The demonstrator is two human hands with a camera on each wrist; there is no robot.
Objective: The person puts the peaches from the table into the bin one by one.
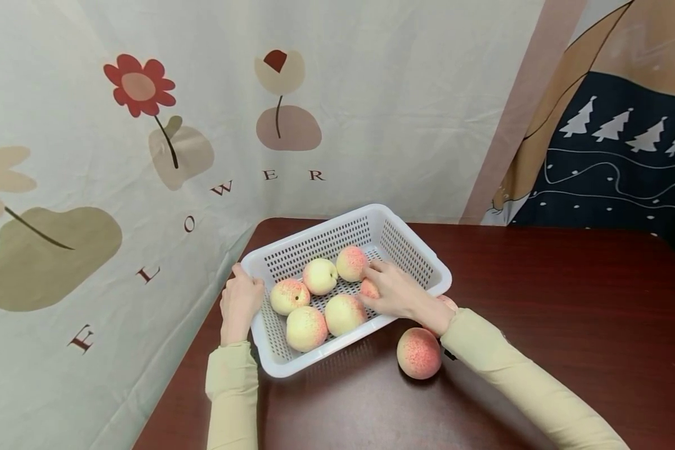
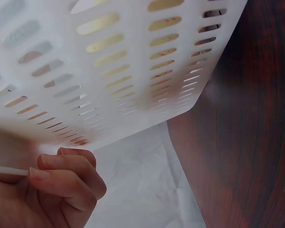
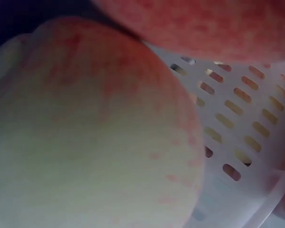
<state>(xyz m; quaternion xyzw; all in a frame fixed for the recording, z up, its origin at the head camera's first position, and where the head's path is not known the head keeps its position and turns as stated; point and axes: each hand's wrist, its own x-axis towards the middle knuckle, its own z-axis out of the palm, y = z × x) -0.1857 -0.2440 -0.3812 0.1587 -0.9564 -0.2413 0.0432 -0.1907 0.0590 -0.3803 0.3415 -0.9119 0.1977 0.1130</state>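
Observation:
A white perforated plastic basket point(image 1: 337, 232) sits at a slant on the table, with several yellow-and-pink peaches inside, such as one peach point(image 1: 306, 328) near its front. My left hand point(image 1: 240, 304) grips the basket's left rim; from below, the left wrist view shows its curled fingers point(image 2: 71, 178) at the rim. Reaching over the front-right wall, my right hand point(image 1: 394, 290) holds a pinkish peach point(image 1: 369, 288) between thumb and fingers, low inside the basket. That peach is partly covered by the hand.
Outside the basket, a redder peach point(image 1: 419, 354) lies on the dark wood table point(image 1: 568, 325). Another peach point(image 1: 447, 302) is partly hidden by the right wrist. Peaches point(image 3: 95, 128) fill much of the right wrist view. A printed cloth point(image 1: 394, 112) hangs behind.

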